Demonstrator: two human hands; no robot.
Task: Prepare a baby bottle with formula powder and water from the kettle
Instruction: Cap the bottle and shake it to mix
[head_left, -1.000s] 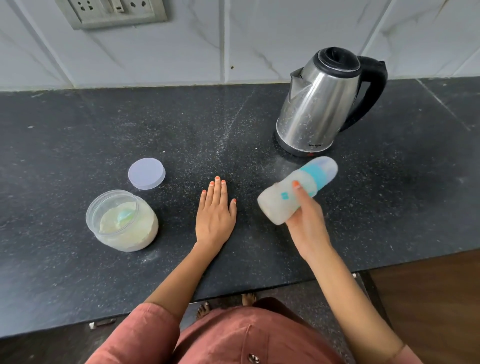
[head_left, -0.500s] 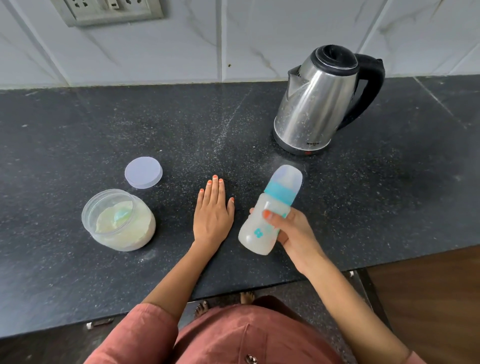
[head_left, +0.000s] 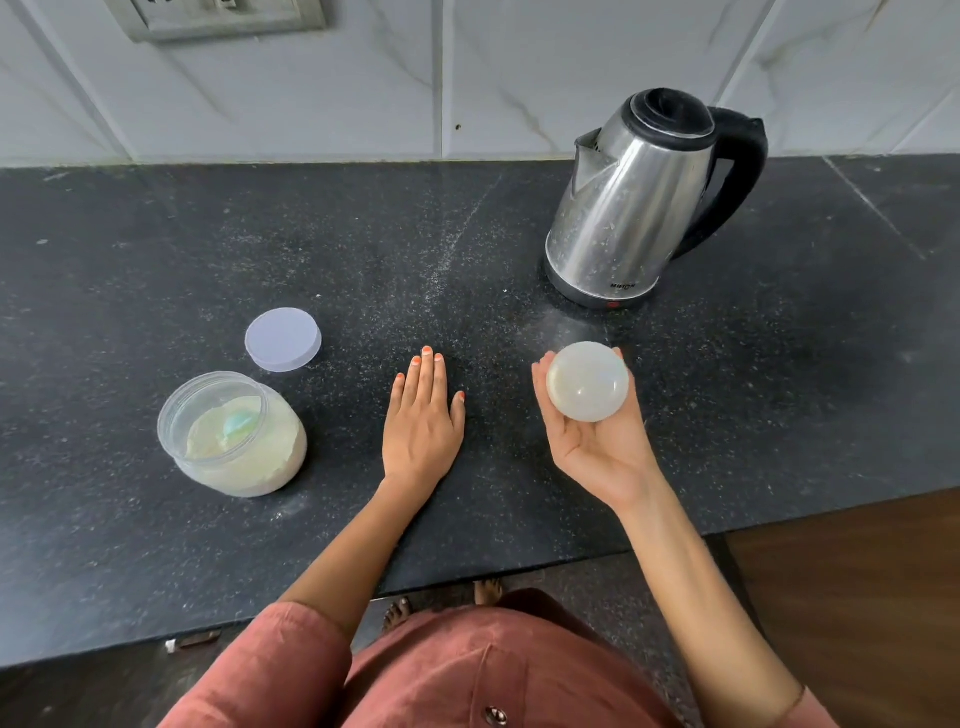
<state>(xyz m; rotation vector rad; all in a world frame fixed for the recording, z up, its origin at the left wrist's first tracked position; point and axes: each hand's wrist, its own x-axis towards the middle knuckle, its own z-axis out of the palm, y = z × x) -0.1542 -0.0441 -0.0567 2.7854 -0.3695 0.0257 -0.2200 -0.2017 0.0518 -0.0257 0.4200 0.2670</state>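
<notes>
Bottle tipped end-on mid-shake

Right hand (head_left: 597, 441) has swung the bottle (head_left: 587, 381) base-up, probably mixing; left hand (head_left: 423, 415) stays flat on desk (head_left: 519, 218).

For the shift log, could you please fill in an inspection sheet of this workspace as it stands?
Surface: black speckled counter, faint pale dusting near its middle.
Job's things: baby bottle end-on to the camera; open powder jar with scoop inside; jar lid lying behind it; kettle, lid shut.
Clutter: nothing seen.
Hands: left hand flat on counter; right hand holds the bottle.
Cables: nothing seen.
Surroundings: tiled wall, wall socket.
</notes>
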